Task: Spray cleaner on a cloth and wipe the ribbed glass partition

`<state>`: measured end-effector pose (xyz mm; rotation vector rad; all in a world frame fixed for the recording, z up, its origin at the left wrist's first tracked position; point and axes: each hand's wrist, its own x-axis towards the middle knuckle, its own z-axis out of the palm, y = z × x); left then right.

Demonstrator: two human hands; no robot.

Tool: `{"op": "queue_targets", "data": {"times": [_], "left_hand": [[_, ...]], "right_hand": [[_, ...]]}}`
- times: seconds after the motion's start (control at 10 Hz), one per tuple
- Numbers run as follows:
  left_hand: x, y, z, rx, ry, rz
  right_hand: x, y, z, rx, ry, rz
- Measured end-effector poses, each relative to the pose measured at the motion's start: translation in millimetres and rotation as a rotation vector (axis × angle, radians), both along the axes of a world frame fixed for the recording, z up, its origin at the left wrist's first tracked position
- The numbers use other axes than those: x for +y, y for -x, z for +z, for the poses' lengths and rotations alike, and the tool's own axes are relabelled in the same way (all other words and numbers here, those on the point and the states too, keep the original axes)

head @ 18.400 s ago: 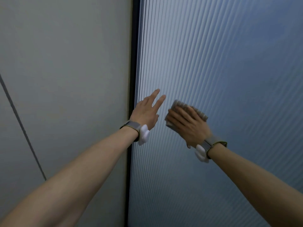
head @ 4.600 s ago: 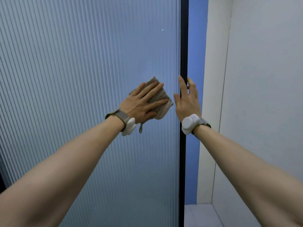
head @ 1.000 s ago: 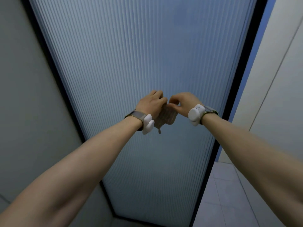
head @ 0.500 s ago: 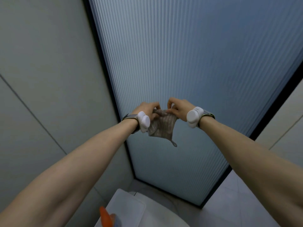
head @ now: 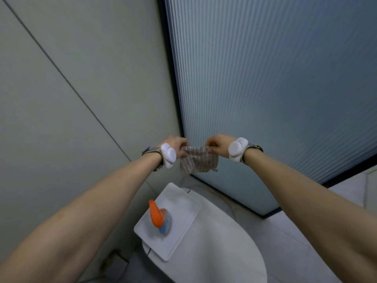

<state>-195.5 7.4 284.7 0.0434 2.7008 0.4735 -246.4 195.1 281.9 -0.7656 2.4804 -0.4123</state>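
From the head view, we see more of the room below than half a second ago: the spray bottle [head: 161, 218], then only an orange tip at the bottom edge, now shows whole, standing on the white lid of the toilet tank [head: 179, 227], with the toilet seat [head: 222, 248] beside it. The cloth [head: 196, 161] was bunched and hanging in a point then; now we see it pulled wider between the two hands.

The left hand [head: 177, 149] has its grip pinched tight on the cloth's left upper corner, and the right hand [head: 217, 147] has its grip closed on the right upper corner. The striped cloth runs with its long axis side to side between them, its lower edge drooping down toward the tank. It hangs in the air, just in front of the lower left part of the ribbed glass partition [head: 265, 88], not touching it as far as we can tell. The partition's dark frame [head: 172, 78] meets the pale wall [head: 81, 78] on the left. White bands sit on both wrists.
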Motion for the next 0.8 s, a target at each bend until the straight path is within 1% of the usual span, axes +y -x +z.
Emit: {"op": "queue_targets", "data": {"times": [0.2,0.4,0.5,0.6,0.7,0.8], "left_hand": [[-31,-26,-68,-0.159,0.051,0.064],[-57,-34,-110,-0.272,0.066,0.122],[-70,-32,-126,-0.273,0.057,0.134],[-79,-29,-153,-0.361,0.067,0.15],[-87,-30,-175,-0.498,0.172,0.128],[-99,-31,-176,-0.541,0.247,0.116]], "right_hand": [[-45,-18,-86,-0.131,-0.054,0.038],[-74,-31,-139,-0.244,-0.091,0.052],[-82,-32,-156,-0.3,-0.049,0.002],[-93,-34,-185,-0.434,-0.05,-0.065],[-98,-35,-211,-0.392,-0.173,-0.044],[-101,-30,-221,-0.298,-0.317,0.031]]}}
